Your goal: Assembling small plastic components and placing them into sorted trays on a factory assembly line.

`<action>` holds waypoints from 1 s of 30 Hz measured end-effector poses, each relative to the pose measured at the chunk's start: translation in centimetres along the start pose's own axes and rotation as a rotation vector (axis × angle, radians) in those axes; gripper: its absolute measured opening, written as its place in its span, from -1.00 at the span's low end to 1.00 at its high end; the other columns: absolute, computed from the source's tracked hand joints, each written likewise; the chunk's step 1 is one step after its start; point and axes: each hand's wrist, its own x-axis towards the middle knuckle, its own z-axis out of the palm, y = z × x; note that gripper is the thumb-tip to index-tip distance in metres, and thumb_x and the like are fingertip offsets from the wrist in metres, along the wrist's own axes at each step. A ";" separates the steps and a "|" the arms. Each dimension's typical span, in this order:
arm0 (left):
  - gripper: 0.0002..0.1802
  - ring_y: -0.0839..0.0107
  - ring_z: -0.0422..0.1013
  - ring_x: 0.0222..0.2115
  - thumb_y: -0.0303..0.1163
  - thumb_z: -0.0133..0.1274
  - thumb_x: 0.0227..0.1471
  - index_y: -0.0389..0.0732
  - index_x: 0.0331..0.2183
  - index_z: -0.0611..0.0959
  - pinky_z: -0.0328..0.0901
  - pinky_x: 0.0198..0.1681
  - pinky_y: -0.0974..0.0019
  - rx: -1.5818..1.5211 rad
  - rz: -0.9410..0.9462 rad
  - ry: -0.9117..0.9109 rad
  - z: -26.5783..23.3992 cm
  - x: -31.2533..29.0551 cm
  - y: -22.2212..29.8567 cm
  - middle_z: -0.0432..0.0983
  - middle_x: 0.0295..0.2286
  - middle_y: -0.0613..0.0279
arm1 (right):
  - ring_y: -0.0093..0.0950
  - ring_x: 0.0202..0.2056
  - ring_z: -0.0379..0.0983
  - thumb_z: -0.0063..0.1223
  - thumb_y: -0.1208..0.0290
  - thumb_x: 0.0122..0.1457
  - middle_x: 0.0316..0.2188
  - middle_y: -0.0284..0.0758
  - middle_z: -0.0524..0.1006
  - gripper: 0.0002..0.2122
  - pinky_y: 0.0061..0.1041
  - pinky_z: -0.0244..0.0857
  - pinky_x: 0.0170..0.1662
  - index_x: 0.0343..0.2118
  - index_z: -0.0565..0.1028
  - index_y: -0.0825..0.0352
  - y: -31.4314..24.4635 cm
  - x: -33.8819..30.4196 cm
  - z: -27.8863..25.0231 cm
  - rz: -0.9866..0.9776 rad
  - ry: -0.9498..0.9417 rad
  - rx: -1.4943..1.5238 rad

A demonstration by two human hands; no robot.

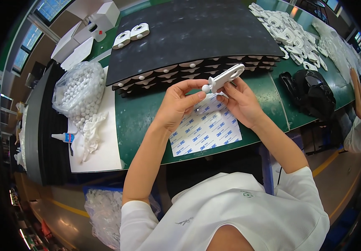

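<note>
Over the green table, my right hand (pixel 245 104) grips a flat white plastic part (pixel 227 78) with an oval opening at its upper end. The part is tilted, its opening pointing up and to the right. My left hand (pixel 174 104) pinches a small white ball (pixel 206 88) between thumb and forefinger, right against the part's lower left end. Whether the ball is fixed to the part I cannot tell. Beneath both hands lies a sheet of backing paper (pixel 207 131) with a repeated blue print.
Behind my hands rise stacked black foam sheets (pixel 197 33) with white parts between layers; two white parts (pixel 131 35) lie on top. At left are a bag of white balls (pixel 79 90) and a glue bottle (pixel 63 137). Loose white parts (pixel 291 35) and a black bag (pixel 310 92) sit right.
</note>
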 end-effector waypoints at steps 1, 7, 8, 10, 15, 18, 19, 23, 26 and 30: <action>-0.68 0.77 0.12 -0.69 -0.50 0.18 -0.21 -0.22 -0.28 0.58 -0.02 -0.68 0.66 0.001 0.002 0.001 0.1 -0.1 0.1 0.43 -0.47 0.40 | -0.59 -0.15 0.28 -0.17 0.42 0.19 -0.18 -0.40 0.35 -0.77 -0.55 0.23 -0.16 -0.08 0.25 0.25 0.0 0.0 0.0 0.000 -0.002 -0.011; -0.57 0.78 0.15 -0.67 -0.55 0.25 -0.35 -0.22 -0.28 0.59 0.08 -0.59 0.65 0.196 0.035 0.066 0.5 -0.2 0.2 0.40 -0.54 0.46 | -0.63 -0.22 0.30 -0.16 0.42 0.19 -0.19 -0.42 0.36 -0.71 -0.60 0.24 -0.24 -0.01 0.21 0.22 -0.2 -0.2 0.3 0.017 -0.083 -0.076; -0.55 0.77 0.19 -0.65 -0.58 0.25 -0.39 -0.22 -0.28 0.58 0.11 -0.56 0.66 0.169 0.100 0.003 0.4 -0.1 0.1 0.37 -0.56 0.47 | -0.64 -0.25 0.31 -0.13 0.42 0.17 -0.18 -0.42 0.36 -0.67 -0.64 0.23 -0.27 0.00 0.20 0.25 -0.2 -0.2 0.4 -0.019 -0.101 -0.090; -0.46 0.77 0.23 -0.63 -0.64 0.24 -0.44 -0.24 -0.23 0.55 0.17 -0.51 0.66 0.118 0.161 -0.072 0.3 -0.1 0.1 0.30 -0.60 0.50 | -0.64 -0.26 0.31 -0.10 0.43 0.16 -0.19 -0.41 0.37 -0.67 -0.64 0.23 -0.29 0.00 0.21 0.27 -0.8 0.0 0.6 -0.087 -0.145 -0.199; -0.46 0.78 0.19 -0.60 -0.55 0.21 -0.29 -0.27 -0.14 0.47 0.14 -0.54 0.67 -0.038 0.128 0.047 -0.1 -0.2 0.7 0.30 -0.57 0.47 | -0.68 -0.41 0.32 0.00 0.47 0.08 -0.34 -0.39 0.43 -0.68 -0.69 0.21 -0.31 -0.09 0.29 0.37 -5.5 3.8 3.9 -0.273 -0.255 -0.579; -0.52 0.69 0.26 -0.56 -0.28 0.11 -0.06 -0.28 -0.11 0.40 0.14 -0.56 0.67 -0.301 0.032 -0.041 -1.4 0.0 0.4 0.36 -0.46 0.39 | -0.69 -0.47 0.30 0.02 0.44 0.06 -0.46 -0.42 0.46 -0.69 -0.72 0.18 -0.38 -0.13 0.31 0.39 -7.3 8.6 6.4 -0.346 -0.185 -0.748; -0.52 0.69 0.26 -0.56 -0.28 0.11 -0.06 -0.28 -0.11 0.40 0.14 -0.56 0.67 -0.297 0.034 -0.047 -1.2 0.1 0.5 0.36 -0.46 0.39 | -0.69 -0.49 0.30 0.03 0.43 0.05 -0.48 -0.42 0.46 -0.68 -0.72 0.18 -0.41 -0.13 0.31 0.40 -7.6 10.9 6.3 -0.387 -0.153 -0.830; -0.58 0.54 0.33 -0.38 -0.38 0.07 -0.06 -0.25 -0.12 0.40 0.26 -0.42 0.59 -0.447 -0.034 0.021 -0.8 0.4 0.5 0.36 -0.35 0.27 | -0.66 -0.54 0.30 0.04 0.42 0.02 -0.52 -0.37 0.47 -0.69 -0.69 0.19 -0.48 -0.17 0.39 0.44 -7.3 20.1 6.0 -0.294 0.023 -0.985; -0.49 0.23 0.27 -0.10 -0.67 -0.09 -0.19 -0.33 -0.07 0.34 0.26 -0.10 0.42 -0.458 -0.065 -0.019 -1.2 0.5 0.0 0.26 -0.16 0.06 | -0.64 -0.54 0.32 0.05 0.42 0.00 -0.54 -0.35 0.46 -0.75 -0.68 0.23 -0.47 -0.25 0.47 0.44 -6.6 25.2 5.9 -0.233 0.076 -1.045; -0.40 0.14 0.21 -0.02 -0.79 -0.16 -0.30 -0.31 -0.08 0.33 0.24 -0.02 0.36 -0.447 -0.074 -0.013 -1.1 0.4 0.1 0.23 -0.13 0.03 | -0.60 -0.52 0.37 0.07 0.42 -0.01 -0.49 -0.32 0.48 -0.77 -0.66 0.31 -0.46 -0.29 0.49 0.42 -6.1 27.0 7.1 0.017 0.126 -1.077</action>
